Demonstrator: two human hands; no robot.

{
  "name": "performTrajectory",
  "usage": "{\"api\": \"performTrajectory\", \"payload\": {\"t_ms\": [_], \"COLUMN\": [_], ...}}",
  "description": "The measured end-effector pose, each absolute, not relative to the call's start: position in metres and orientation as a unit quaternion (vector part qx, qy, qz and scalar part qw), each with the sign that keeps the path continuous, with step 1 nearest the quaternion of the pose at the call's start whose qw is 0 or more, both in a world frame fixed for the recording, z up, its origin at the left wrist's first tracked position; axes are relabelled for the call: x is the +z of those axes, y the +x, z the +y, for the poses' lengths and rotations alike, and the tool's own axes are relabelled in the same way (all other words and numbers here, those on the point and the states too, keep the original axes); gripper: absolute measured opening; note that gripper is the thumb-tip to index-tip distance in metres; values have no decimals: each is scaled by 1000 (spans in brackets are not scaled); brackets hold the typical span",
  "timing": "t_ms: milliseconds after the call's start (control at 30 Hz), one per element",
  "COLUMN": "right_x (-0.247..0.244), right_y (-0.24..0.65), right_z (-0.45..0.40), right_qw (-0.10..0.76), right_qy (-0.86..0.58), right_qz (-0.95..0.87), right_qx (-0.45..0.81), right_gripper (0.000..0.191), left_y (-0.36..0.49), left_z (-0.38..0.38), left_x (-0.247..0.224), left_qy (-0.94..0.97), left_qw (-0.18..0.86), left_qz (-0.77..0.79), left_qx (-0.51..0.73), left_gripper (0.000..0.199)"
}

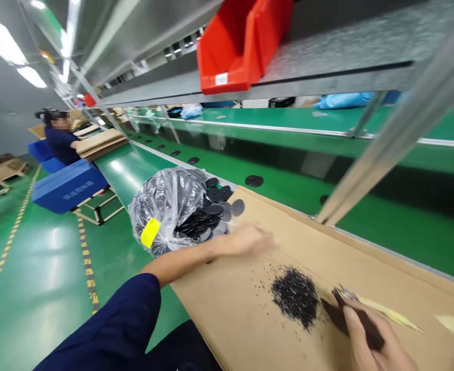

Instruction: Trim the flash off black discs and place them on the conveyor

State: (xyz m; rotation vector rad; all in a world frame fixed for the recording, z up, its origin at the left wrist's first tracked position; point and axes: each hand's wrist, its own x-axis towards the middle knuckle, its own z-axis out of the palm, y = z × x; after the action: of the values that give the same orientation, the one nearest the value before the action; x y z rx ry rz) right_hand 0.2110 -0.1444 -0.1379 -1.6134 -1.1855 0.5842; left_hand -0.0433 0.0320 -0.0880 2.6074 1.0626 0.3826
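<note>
My left hand [248, 241] is over the cardboard sheet [227, 293], just right of a clear plastic bag [169, 201] with a yellow label. Motion smears its fingers, so what they hold, if anything, does not show. Flat black discs [206, 219] spill from the bag's mouth onto the cardboard. My right hand [377, 340], at the lower right, is closed around a dark handle-like object [366, 324] whose kind I cannot make out. Between the hands lies a heap of tiny black pieces [295, 298], with some scattered around it. A yellow pen-like stick [399, 317] lies beyond my right hand.
Behind the cardboard runs a green conveyor belt [289, 198] carrying spaced black discs [254, 180]. A slanted metal post [389, 129] rises at the right. Overhead, a red bin [230, 56] sits on a metal shelf. Further left, a co-worker [59, 136] is near blue boxes [70, 185].
</note>
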Motion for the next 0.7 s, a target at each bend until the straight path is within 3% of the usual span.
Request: {"api": "performTrajectory", "payload": {"t_ms": [100,200,333,567,700], "right_x": [-127,-125,-125,-129,-132], "right_y": [212,209,204,200,194], "right_z": [-141,-136,-138,-147,-152], "right_qw": [541,593,596,594,594], "right_qy": [-676,-595,-526,-475,-470], "right_qz": [-398,-356,-370,-355,-342], "right_qx": [301,410,480,543,556], "right_gripper": [42,44,46,48,48], "left_y": [-74,-87,-85,-59,-19], "left_z": [77,103,109,78,32], "left_x": [-86,-93,-102,-91,-94], "left_qy": [867,823,791,823,842], "left_qw": [104,79,88,184,274], "left_qz": [467,548,592,506,409], "left_qx": [137,128,126,180,222], "left_gripper": [21,32,31,6,24]}}
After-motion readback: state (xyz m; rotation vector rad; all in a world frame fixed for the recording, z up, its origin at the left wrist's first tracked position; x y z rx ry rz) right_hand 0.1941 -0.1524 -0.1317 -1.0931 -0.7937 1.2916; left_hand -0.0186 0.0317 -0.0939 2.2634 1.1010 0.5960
